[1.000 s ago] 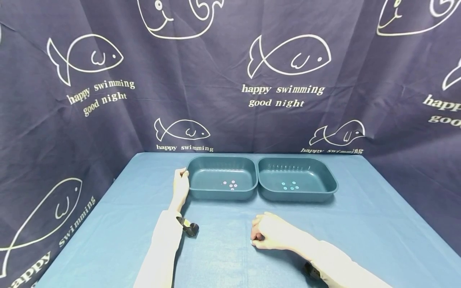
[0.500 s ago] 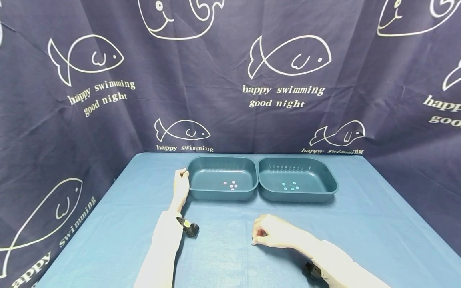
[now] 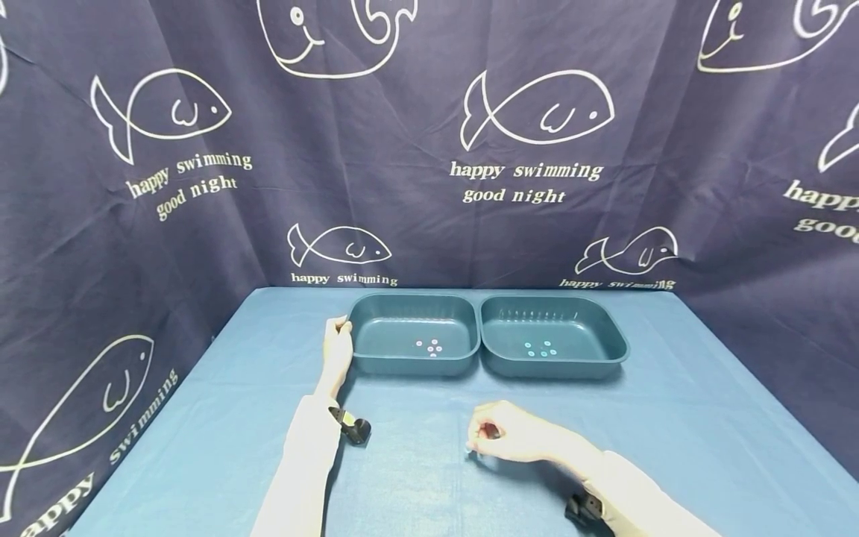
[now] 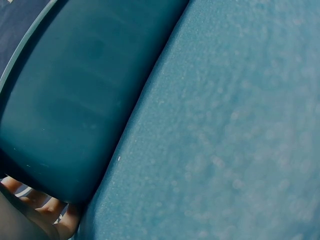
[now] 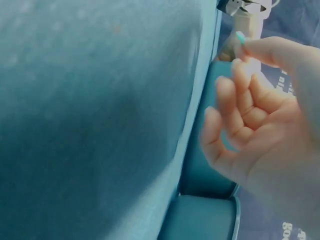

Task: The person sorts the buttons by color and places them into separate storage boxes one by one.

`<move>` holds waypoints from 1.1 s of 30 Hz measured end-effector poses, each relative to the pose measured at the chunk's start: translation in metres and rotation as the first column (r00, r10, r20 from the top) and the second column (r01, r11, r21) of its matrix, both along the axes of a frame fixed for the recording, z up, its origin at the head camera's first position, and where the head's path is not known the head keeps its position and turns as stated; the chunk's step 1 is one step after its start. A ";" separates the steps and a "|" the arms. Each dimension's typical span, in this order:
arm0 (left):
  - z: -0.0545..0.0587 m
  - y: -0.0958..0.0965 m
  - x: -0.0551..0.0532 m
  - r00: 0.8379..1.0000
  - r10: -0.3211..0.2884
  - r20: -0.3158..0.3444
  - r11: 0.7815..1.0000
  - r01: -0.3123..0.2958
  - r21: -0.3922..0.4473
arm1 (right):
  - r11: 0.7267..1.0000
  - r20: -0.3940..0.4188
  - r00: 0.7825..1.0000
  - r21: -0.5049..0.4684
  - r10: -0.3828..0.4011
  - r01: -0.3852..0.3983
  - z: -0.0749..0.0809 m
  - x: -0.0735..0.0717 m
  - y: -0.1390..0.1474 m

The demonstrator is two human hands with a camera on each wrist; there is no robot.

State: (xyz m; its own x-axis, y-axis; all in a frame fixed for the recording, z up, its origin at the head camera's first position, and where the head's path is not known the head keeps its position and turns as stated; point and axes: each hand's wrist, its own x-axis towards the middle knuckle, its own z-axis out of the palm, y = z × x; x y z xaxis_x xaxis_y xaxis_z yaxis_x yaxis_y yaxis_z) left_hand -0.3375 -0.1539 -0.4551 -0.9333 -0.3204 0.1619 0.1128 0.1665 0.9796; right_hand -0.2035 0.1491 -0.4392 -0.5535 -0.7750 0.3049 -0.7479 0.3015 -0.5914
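My left hand (image 3: 338,350) grips the left end of a dark teal plastic bin (image 3: 409,366), thumb at the rim. In the left wrist view its curled fingers (image 4: 50,212) show under the corner of that bin. Several small pink buttons (image 3: 419,344) lie inside. My right hand (image 3: 513,432) is low over the blue cloth in front of the bins. Between thumb and index finger it pinches a small turquoise button (image 5: 240,37). The other fingers are loosely curled. A second teal bin (image 3: 553,368) stands against the first, with several turquoise buttons (image 3: 528,345) on its floor.
A blue cloth (image 3: 409,470) covers the table. Behind it and along the sides hangs a dark purple curtain (image 3: 429,194) with white fish drawings. Each wrist wears a black camera (image 3: 356,430).
The right hand has risen slightly from the cloth, and a bit of turquoise now shows at its fingertips. Left hand and bins stay in place.
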 end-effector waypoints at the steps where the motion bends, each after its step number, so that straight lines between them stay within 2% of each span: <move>1: 0.000 0.000 0.000 1.000 0.000 -0.003 1.000 0.000 0.001 | 1.000 0.012 1.000 -0.010 -0.002 0.002 0.000 0.000 0.001; 5: -0.002 0.000 0.000 1.000 0.002 -0.016 1.000 -0.002 -0.002 | 0.998 0.050 0.998 -0.042 -0.035 0.037 0.001 0.001 0.003; 17: -0.003 0.001 -0.001 1.000 0.001 -0.017 1.000 -0.002 -0.008 | 0.988 -0.001 0.991 -0.080 -0.134 0.134 0.019 0.000 0.009; 27: -0.005 0.000 -0.001 1.000 0.008 -0.004 1.000 -0.008 -0.019 | 0.967 0.016 0.970 -0.079 -0.241 0.242 0.032 -0.009 0.018; 33: -0.005 -0.001 -0.001 1.000 0.007 -0.002 1.000 -0.007 -0.028 | 0.940 0.076 0.943 -0.093 -0.323 0.329 0.037 -0.017 0.026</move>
State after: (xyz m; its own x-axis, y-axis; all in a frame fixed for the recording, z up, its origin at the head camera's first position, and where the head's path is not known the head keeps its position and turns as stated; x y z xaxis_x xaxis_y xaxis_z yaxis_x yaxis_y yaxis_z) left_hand -0.3388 -0.1547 -0.4597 -0.9307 -0.3224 0.1729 0.1135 0.1948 0.9743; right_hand -0.2202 0.1748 -0.4021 -0.7901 -0.5148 0.3326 -0.5815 0.4581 -0.6723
